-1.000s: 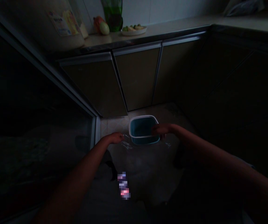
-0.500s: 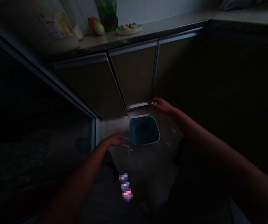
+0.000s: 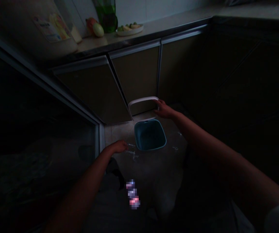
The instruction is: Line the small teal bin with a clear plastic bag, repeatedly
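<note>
The white plastic frame [image 3: 143, 103] has lifted clear of the blue tub since the earlier pictures, and it now hangs tilted above the tub's far edge. The right hand [image 3: 163, 109] has risen with it and grips the frame's right end between its fingers, with the arm stretched forward.

The left hand [image 3: 118, 146] sits lower and nearer, its fingers loosely curled. It is too dark to tell whether it holds anything, though it hangs just beside some scraps of clear plastic [image 3: 132, 152] on the floor. A blurred, pixelated patch [image 3: 133, 194] shows below it, too unclear to name.

The square blue tub [image 3: 150, 135] stands on the tiled floor [image 3: 115, 132], open on top, with another clear scrap [image 3: 175, 148] to its right. Just behind it are the closed lower cabinet doors [image 3: 135, 77], and a metal door frame [image 3: 99, 137] runs along the left.

Farther off, on the counter [image 3: 158, 29], sit a plate of fruit [image 3: 129, 30], a green bottle [image 3: 106, 17] and a pale gourd [image 3: 98, 29].
</note>
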A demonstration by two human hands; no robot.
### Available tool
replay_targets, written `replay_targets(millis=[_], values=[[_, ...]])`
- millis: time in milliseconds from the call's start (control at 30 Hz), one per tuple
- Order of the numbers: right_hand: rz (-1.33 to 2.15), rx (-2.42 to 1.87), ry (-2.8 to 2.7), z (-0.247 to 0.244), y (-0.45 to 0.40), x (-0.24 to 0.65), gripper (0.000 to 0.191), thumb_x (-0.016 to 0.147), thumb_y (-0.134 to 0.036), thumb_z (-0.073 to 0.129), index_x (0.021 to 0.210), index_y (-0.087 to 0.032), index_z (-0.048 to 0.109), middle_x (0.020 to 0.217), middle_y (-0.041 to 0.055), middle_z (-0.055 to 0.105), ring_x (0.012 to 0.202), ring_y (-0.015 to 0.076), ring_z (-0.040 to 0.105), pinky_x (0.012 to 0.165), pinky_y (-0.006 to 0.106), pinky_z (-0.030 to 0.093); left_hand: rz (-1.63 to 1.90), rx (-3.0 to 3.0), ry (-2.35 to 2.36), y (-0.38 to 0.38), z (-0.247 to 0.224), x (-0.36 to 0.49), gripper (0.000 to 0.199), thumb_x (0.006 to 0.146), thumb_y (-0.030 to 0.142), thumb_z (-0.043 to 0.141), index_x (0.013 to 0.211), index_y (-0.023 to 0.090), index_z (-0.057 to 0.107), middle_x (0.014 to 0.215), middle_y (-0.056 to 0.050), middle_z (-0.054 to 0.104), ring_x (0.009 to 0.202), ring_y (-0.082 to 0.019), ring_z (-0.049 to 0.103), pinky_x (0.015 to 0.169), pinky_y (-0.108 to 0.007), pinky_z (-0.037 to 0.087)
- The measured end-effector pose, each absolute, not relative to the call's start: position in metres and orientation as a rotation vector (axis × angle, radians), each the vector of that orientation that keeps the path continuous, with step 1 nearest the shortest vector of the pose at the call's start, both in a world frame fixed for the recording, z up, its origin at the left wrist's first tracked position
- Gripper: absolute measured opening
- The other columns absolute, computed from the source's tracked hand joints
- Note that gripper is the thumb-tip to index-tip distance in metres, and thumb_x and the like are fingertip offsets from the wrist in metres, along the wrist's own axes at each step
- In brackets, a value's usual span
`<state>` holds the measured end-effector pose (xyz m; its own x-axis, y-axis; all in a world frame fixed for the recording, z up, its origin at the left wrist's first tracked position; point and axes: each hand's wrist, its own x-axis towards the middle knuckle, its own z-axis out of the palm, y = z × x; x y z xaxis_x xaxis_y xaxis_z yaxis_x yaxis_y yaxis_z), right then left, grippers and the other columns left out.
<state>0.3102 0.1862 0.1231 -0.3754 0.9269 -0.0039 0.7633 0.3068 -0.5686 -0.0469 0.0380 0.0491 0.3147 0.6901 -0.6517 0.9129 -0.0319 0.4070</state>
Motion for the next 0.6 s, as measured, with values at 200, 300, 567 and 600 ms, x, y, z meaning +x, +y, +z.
replay_targets(millis=[200, 300, 567, 600], values=[[0.643, -1.562, -2.278, 0.130, 0.180, 0.326, 0.073, 0.095, -0.033, 0.063, 0.162, -0.019, 0.037, 0.159, 0.0196, 0.037, 0.143, 0.0325, 0.049, 0.120, 0.044, 0.041, -0.307, 1.795, 1.464, 0.039, 0.048, -0.043, 0.022, 0.080, 0.030, 0.057, 0.081, 0.019, 0.077, 0.089, -0.003, 0.079, 0.088, -0.019, 0.069, 0.077, -0.024, 0.049], [0.618, -1.695, -2.338, 0.129, 0.171, 0.341, 0.059, 0.097, -0.039, 0.062, 0.151, -0.016, 0.051, 0.148, 0.0202, 0.051, 0.129, 0.0301, 0.060, 0.112, 0.041, 0.047, -0.296, 1.801, 1.541, 0.038, 0.045, -0.040, 0.020, 0.083, 0.030, 0.057, 0.081, 0.019, 0.074, 0.090, -0.005, 0.078, 0.087, -0.020, 0.069, 0.077, -0.025, 0.047], [1.022, -2.344, -2.709, 0.073, 0.124, 0.399, 0.052, 0.086, -0.055, 0.073, 0.110, -0.009, 0.076, 0.107, 0.0192, 0.074, 0.100, 0.0315, 0.071, 0.085, 0.040, 0.055, -0.093, 1.734, 1.838, 0.029, 0.026, -0.021, 0.033, 0.078, 0.031, 0.073, 0.103, 0.018, 0.057, 0.099, -0.006, 0.068, 0.089, -0.021, 0.063, 0.072, -0.028, 0.045], [1.105, -2.292, -2.755, 0.068, 0.117, 0.404, 0.047, 0.085, -0.051, 0.074, 0.104, -0.009, 0.077, 0.099, 0.0165, 0.074, 0.092, 0.0286, 0.072, 0.081, 0.038, 0.055, -0.064, 1.721, 1.828, 0.027, 0.025, -0.018, 0.036, 0.075, 0.027, 0.076, 0.103, 0.018, 0.056, 0.097, -0.005, 0.068, 0.089, -0.020, 0.063, 0.071, -0.026, 0.045]])
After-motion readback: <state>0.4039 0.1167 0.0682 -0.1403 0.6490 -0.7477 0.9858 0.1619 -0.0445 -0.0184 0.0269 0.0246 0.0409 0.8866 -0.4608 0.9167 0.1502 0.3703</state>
